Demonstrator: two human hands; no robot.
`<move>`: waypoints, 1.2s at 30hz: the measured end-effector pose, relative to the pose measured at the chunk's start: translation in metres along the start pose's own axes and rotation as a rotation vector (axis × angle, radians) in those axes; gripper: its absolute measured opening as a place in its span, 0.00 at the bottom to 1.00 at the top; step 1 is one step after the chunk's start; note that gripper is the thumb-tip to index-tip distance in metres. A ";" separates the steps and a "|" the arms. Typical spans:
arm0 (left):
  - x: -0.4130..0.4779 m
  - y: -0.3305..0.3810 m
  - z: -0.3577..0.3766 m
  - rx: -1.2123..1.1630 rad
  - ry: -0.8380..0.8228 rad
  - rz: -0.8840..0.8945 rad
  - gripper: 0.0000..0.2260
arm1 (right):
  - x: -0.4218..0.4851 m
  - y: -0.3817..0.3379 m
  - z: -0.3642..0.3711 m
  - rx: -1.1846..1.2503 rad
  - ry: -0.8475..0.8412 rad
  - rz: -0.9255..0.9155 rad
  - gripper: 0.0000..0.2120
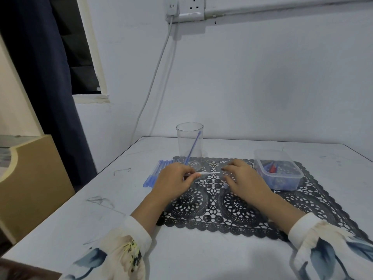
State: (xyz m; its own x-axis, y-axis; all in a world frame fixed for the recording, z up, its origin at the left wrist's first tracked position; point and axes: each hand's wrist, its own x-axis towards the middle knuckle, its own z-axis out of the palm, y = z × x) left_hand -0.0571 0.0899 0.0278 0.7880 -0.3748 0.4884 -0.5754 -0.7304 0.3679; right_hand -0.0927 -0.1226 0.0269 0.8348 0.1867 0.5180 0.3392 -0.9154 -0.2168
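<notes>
Tube [210, 173], thin and white, sits just over the mat [232, 225], held level between 2 hands. The left hand [175, 178] pinches 1 end with thumb and finger. The right hand [244, 180] curls its fingertips on the other end. It looks very light, smooth and a bit bendy, so it could slip or kink. Best to hold it softly near the ends, not squeeze the middle. Blue pens [155, 174] lie by the left hand, 1 pen [193, 146] leans in the cup [189, 138], and a box [278, 184] sits right.

White wall [242, 77] with socket [186, 7], dark curtain [46, 77] over window [80, 47], white table [60, 219], tan cabinet [30, 178] left.
</notes>
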 end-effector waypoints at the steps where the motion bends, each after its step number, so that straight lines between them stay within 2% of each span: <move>1: 0.001 0.000 0.001 0.010 0.002 0.006 0.11 | 0.000 -0.002 -0.001 0.000 0.046 -0.020 0.13; 5: 0.001 0.003 0.004 0.038 0.011 0.026 0.11 | 0.000 -0.008 0.002 -0.006 0.119 -0.145 0.12; 10: 0.002 0.005 0.004 0.055 0.023 0.048 0.12 | -0.001 -0.014 0.008 -0.032 0.092 -0.226 0.14; 16: 0.001 0.004 0.004 0.040 0.012 0.029 0.12 | -0.002 -0.014 0.010 -0.116 0.086 -0.251 0.16; 21: 0.000 0.005 0.004 0.047 0.010 0.042 0.12 | 0.002 -0.008 0.006 -0.162 0.095 -0.217 0.11; 26: 0.000 0.005 0.004 0.030 0.012 0.076 0.12 | 0.003 -0.004 -0.002 -0.270 0.136 -0.233 0.10; 36: 0.000 0.006 0.003 0.011 0.004 0.066 0.11 | 0.008 0.015 -0.010 -0.479 0.046 -0.333 0.18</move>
State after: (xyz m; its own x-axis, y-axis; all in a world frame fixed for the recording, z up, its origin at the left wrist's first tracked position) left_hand -0.0602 0.0838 0.0276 0.7475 -0.4201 0.5145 -0.6237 -0.7102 0.3264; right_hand -0.0851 -0.1384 0.0360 0.6931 0.4862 0.5322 0.3371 -0.8712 0.3569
